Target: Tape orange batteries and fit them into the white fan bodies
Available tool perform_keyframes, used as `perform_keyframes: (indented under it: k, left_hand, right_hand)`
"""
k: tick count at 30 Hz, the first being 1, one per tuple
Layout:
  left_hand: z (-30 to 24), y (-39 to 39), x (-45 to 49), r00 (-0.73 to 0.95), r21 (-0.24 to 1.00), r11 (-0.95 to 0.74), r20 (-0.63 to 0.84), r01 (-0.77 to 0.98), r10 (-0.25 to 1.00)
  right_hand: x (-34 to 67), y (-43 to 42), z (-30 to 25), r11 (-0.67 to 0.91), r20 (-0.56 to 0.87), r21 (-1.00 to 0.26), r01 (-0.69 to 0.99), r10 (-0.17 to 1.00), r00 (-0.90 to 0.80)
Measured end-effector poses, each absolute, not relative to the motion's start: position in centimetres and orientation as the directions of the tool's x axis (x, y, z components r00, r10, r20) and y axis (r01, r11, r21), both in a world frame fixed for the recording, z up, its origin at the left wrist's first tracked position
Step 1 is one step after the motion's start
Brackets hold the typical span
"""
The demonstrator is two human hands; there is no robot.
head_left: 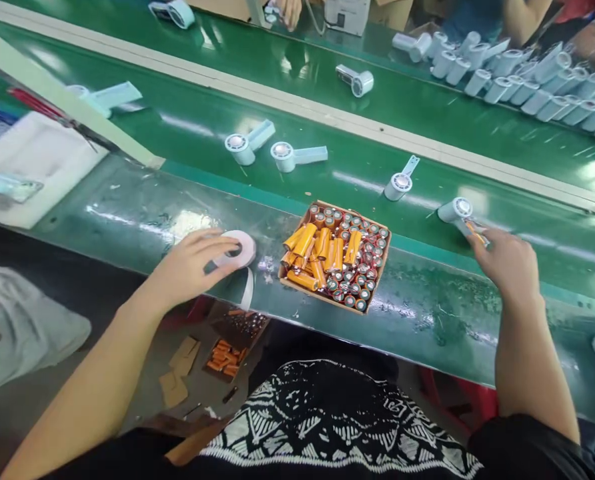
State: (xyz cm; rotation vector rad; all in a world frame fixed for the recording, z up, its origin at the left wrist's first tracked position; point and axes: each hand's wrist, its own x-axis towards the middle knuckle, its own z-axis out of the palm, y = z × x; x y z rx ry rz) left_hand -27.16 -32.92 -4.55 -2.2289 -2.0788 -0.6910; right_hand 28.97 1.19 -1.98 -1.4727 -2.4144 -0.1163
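My left hand is at the table edge, its thumb and fingers closed on a roll of white tape. A loose strip of tape hangs from the roll over the edge. On the right, my right hand grips the handle end of a light-blue handheld fan. Something orange, like a battery, shows by the fingers at that handle. Between my hands sits an open cardboard box of batteries. Orange-wrapped batteries lie loose over upright ones with wires.
Several fans, such as this fan, lie on the green conveyor belt. Many fan bodies stand at far right, near other people. A white foam block is at left. Below the table, another box holds orange batteries.
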Motion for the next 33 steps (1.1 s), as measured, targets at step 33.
perform_keyframes:
  k: [33]
  left_hand:
    - [-0.6,-35.4,-14.4,-0.142,0.452,-0.193,0.607,0.871,0.782]
  right_hand:
    - [9.8,-7.4,1.6,0.902,0.066,-0.401,0.158,0.200,-0.978]
